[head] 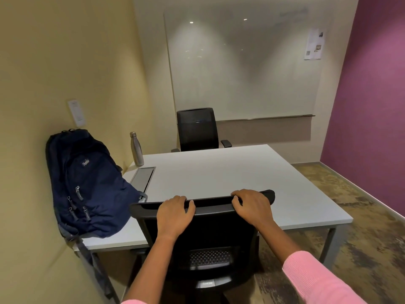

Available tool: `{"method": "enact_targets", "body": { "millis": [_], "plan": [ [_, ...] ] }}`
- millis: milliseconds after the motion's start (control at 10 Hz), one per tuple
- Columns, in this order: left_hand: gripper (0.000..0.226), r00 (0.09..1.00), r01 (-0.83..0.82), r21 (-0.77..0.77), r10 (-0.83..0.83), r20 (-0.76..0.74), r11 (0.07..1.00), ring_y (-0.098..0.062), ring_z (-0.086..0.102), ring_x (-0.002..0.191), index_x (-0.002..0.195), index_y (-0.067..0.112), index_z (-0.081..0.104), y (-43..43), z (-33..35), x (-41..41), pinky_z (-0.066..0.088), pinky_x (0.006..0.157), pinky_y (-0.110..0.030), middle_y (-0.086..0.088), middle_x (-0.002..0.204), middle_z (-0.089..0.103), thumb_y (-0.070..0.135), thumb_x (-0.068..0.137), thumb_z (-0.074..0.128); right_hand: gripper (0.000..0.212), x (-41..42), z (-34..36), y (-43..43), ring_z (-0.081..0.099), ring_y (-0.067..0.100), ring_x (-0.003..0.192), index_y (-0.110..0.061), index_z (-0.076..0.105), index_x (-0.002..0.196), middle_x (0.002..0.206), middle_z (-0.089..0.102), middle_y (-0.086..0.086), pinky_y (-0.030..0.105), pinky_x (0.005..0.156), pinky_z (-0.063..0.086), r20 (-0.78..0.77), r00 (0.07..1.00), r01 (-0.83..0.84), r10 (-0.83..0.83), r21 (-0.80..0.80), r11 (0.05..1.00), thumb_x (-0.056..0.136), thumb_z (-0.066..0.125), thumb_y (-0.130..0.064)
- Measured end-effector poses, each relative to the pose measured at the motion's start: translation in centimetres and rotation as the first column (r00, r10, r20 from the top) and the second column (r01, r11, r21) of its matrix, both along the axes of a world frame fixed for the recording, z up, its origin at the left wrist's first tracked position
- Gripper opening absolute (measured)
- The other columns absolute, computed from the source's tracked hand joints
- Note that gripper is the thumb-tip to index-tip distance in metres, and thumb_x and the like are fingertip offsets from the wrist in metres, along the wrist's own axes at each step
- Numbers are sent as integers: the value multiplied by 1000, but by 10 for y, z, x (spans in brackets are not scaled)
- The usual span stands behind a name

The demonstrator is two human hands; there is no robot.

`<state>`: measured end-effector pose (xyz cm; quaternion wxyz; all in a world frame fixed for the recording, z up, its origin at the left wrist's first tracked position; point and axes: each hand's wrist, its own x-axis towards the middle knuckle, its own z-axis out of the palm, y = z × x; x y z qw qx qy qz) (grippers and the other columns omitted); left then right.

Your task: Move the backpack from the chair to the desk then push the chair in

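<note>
A dark blue backpack (87, 185) stands upright on the left end of the white desk (230, 176), leaning against the yellow wall, with a strap hanging off the desk's front edge. A black office chair (210, 242) stands at the near side of the desk, its backrest top level with the desk edge and its seat under the desk. My left hand (175, 213) and my right hand (252, 207) both grip the top rail of the chair's backrest, fingers curled over it.
A steel water bottle (136, 149) stands at the desk's back left, beside a grey cable hatch (142, 177). A second black chair (198, 129) sits at the far side. A whiteboard (241, 66) covers the back wall; open floor lies to the right.
</note>
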<state>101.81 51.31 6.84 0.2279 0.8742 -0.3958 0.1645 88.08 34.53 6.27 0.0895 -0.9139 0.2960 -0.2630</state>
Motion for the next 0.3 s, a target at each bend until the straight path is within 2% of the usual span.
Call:
{"method": "enact_targets", "body": {
  "millis": [100, 200, 300],
  "plan": [
    [32, 1000, -2, -95, 2, 6, 995, -25, 62, 99, 102, 11, 65, 9, -6, -13, 42, 89, -35, -7, 103, 70, 28, 93, 39, 41, -7, -8, 14, 64, 25, 102, -8, 68, 107, 108, 72, 10, 35, 95, 45, 186, 982, 47, -44, -14, 999, 89, 35, -24],
    [43, 991, -82, -117, 94, 99, 990, -32, 49, 126, 123, 9, 56, 28, -32, -38, 32, 109, -48, -14, 129, 59, 28, 90, 36, 46, -19, -27, 32, 45, 27, 130, -10, 56, 125, 133, 57, 10, 41, 115, 21, 209, 973, 99, -96, -3, 995, 91, 30, -28],
    [56, 979, -117, -54, 125, 160, 992, -34, 40, 132, 137, 10, 38, 43, -58, -59, 23, 112, -49, -17, 143, 43, 38, 90, 25, 53, -28, -48, 53, 8, 24, 145, -17, 24, 144, 155, 24, 6, 40, 116, 5, 189, 981, 43, -43, 5, 999, 94, 37, -29]
  ]
}}
